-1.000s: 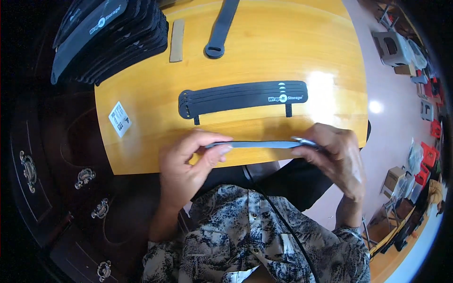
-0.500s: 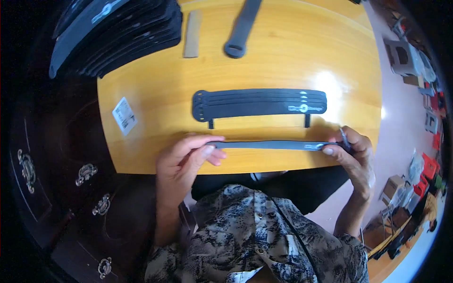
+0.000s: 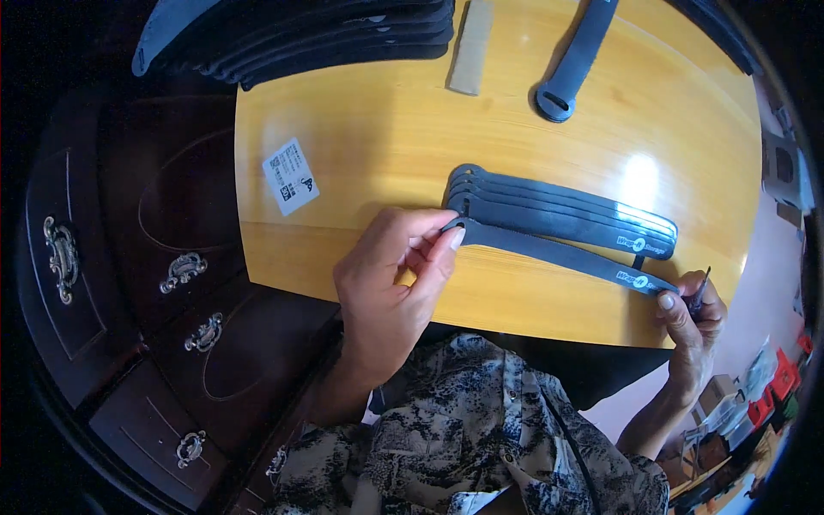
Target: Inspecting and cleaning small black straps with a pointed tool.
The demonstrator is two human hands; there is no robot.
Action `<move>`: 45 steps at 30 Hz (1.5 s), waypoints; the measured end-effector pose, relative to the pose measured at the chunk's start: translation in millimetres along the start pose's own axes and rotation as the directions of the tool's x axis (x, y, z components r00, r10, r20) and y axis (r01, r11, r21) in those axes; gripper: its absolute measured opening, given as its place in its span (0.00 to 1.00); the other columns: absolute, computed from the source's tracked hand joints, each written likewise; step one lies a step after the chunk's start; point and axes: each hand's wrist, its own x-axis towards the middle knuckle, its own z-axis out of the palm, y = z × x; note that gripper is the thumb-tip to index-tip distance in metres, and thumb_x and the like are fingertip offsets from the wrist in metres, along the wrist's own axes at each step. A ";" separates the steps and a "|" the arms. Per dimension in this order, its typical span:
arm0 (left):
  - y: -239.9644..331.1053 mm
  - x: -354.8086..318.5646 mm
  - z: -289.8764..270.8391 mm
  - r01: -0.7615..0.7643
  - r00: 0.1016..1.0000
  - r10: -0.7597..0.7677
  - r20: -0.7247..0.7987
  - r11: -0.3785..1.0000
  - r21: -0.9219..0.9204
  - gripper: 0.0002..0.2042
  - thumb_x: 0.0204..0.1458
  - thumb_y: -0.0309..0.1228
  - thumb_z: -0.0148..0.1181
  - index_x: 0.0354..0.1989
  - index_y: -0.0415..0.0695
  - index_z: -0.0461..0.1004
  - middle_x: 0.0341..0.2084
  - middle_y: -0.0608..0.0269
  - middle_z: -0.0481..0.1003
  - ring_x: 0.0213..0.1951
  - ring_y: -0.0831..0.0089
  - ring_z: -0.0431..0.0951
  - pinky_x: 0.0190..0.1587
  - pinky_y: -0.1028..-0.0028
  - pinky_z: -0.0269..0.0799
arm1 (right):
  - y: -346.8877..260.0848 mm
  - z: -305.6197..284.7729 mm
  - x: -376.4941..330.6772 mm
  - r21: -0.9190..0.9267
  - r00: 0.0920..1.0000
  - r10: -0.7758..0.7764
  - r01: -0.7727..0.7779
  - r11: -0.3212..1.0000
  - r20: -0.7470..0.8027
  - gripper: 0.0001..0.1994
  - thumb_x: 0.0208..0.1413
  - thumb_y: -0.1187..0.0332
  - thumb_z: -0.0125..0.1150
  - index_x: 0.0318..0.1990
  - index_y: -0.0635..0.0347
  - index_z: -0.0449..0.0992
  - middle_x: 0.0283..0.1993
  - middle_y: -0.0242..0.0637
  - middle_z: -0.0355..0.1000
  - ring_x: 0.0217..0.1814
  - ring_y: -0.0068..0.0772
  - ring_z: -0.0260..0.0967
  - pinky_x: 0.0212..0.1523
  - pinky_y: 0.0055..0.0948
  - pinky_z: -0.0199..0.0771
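My left hand point(image 3: 390, 283) pinches the slotted left end of a flat dark grey strap point(image 3: 549, 249) with white print near its other end. My right hand point(image 3: 693, 322) is closed on the strap's right end. A small dark tool with a thin point point(image 3: 702, 290) also sits in the right fingers; its kind is unclear. Just beyond lies a fanned stack of several matching straps point(image 3: 549, 202), slotted ends at the left. The held strap's left end meets the stack's near edge, while its right end angles away toward me. A short black tab point(image 3: 639, 263) shows between them.
A big pile of dark straps point(image 3: 343, 43) fills the far left. A tan strip point(image 3: 470, 51) and another slotted strap point(image 3: 577, 64) lie at the back. On the table's left is a white label point(image 3: 290, 176). Dark drawers point(image 3: 184, 343) stand left of the table.
Both hands have brought the strap from the table's near edge up toward the stack, left end closest. The strap now slants. My view has shifted, so the whole table appears farther right.
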 end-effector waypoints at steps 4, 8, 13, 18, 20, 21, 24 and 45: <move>-3.3 3.9 1.1 -0.045 0.999 0.044 -0.020 0.999 -0.004 0.09 0.46 0.17 0.62 0.37 0.38 0.74 0.25 0.63 0.73 0.24 0.84 0.71 0.25 0.84 0.68 | 2.1 0.3 4.7 -0.036 0.999 -0.037 0.036 0.999 -0.006 0.13 0.49 0.60 0.65 0.28 0.56 0.68 0.20 0.23 0.64 0.21 0.12 0.57 0.22 0.15 0.51; -1.4 6.0 1.6 -0.055 0.998 0.056 -0.023 0.998 0.036 0.09 0.46 0.17 0.63 0.36 0.38 0.73 0.24 0.64 0.73 0.23 0.85 0.71 0.24 0.84 0.68 | -2.2 1.0 5.6 -0.052 0.999 -0.023 0.022 0.998 -0.024 0.12 0.51 0.60 0.64 0.30 0.57 0.69 0.21 0.23 0.64 0.22 0.13 0.58 0.23 0.15 0.52; 1.6 6.7 1.4 -0.067 0.997 0.069 -0.034 0.996 0.065 0.09 0.45 0.18 0.64 0.35 0.38 0.72 0.22 0.64 0.74 0.22 0.85 0.71 0.24 0.84 0.68 | 1.9 0.1 8.0 -0.039 0.999 -0.047 0.047 0.998 0.001 0.11 0.52 0.61 0.63 0.30 0.56 0.70 0.22 0.23 0.65 0.22 0.13 0.57 0.23 0.14 0.51; 0.1 8.6 4.0 -0.066 0.997 0.070 -0.026 0.989 0.131 0.09 0.45 0.19 0.64 0.34 0.39 0.72 0.22 0.64 0.73 0.22 0.85 0.70 0.23 0.84 0.67 | 0.3 0.0 7.2 0.015 0.999 0.027 -0.026 1.000 -0.040 0.11 0.48 0.64 0.67 0.28 0.58 0.70 0.22 0.18 0.60 0.24 0.11 0.50 0.27 0.15 0.47; -0.4 7.6 3.6 -0.058 0.998 0.063 -0.030 0.989 0.137 0.09 0.45 0.19 0.64 0.34 0.39 0.72 0.22 0.64 0.73 0.21 0.85 0.70 0.22 0.83 0.66 | 1.2 0.6 8.0 0.015 0.999 0.031 -0.030 0.999 -0.043 0.11 0.48 0.64 0.66 0.28 0.57 0.70 0.22 0.18 0.59 0.25 0.11 0.49 0.27 0.15 0.46; -0.7 7.7 4.2 -0.051 0.998 0.056 -0.032 0.989 0.139 0.09 0.45 0.19 0.64 0.34 0.39 0.72 0.21 0.65 0.72 0.21 0.85 0.69 0.22 0.83 0.66 | 1.3 0.2 8.2 0.020 0.999 0.030 -0.029 0.999 -0.040 0.11 0.48 0.64 0.66 0.28 0.57 0.70 0.22 0.18 0.59 0.25 0.11 0.49 0.27 0.15 0.46; 1.3 8.7 4.7 -0.044 0.999 0.048 -0.025 0.989 0.139 0.09 0.45 0.19 0.64 0.34 0.39 0.72 0.21 0.65 0.72 0.21 0.85 0.69 0.22 0.83 0.65 | 0.9 -0.5 7.5 0.017 0.998 0.038 -0.037 0.999 -0.044 0.11 0.48 0.64 0.67 0.27 0.57 0.70 0.23 0.18 0.59 0.25 0.11 0.49 0.28 0.15 0.47; 4.1 9.3 6.3 -0.053 0.998 0.058 -0.026 0.984 0.173 0.08 0.46 0.19 0.63 0.34 0.38 0.71 0.21 0.63 0.72 0.20 0.83 0.70 0.21 0.82 0.67 | -2.7 3.4 9.0 0.023 0.999 0.012 -0.011 1.000 -0.036 0.12 0.50 0.63 0.65 0.27 0.58 0.70 0.21 0.23 0.65 0.22 0.12 0.57 0.24 0.14 0.53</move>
